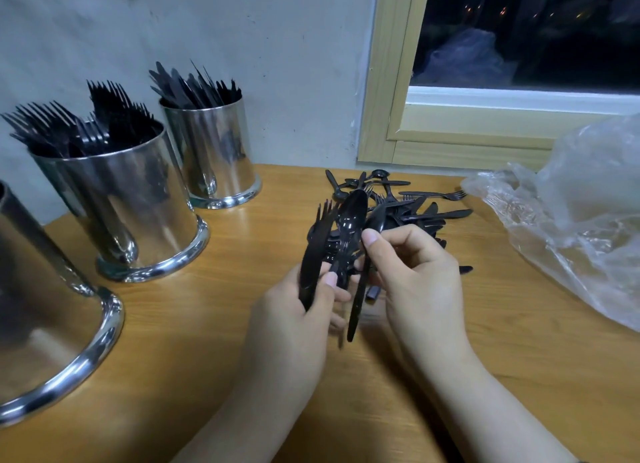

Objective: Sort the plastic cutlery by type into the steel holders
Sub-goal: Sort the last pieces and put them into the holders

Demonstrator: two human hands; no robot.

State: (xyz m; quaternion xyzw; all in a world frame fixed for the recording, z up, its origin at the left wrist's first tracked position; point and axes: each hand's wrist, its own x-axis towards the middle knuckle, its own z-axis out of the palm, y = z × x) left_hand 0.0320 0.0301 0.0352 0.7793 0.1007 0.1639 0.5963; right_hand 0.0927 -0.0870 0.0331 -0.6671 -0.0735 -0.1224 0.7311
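My left hand (pixel 294 310) grips a black plastic fork (pixel 317 241) and a black spoon (pixel 351 217), both pointing up. My right hand (pixel 415 275) pinches another black spoon (pixel 360 289) by its neck, handle hanging down. Behind the hands lies a loose pile of black cutlery (pixel 415 206) on the wooden table (pixel 207 324). Three steel holders stand at the left: the middle holder (pixel 138 203) is full of forks, the far holder (pixel 221 151) holds knives, and the near holder (pixel 45 324) is cut off, its contents hidden.
A crumpled clear plastic bag (pixel 581 220) lies at the table's right side. A wooden window frame (pixel 398 116) and a grey wall stand behind the table.
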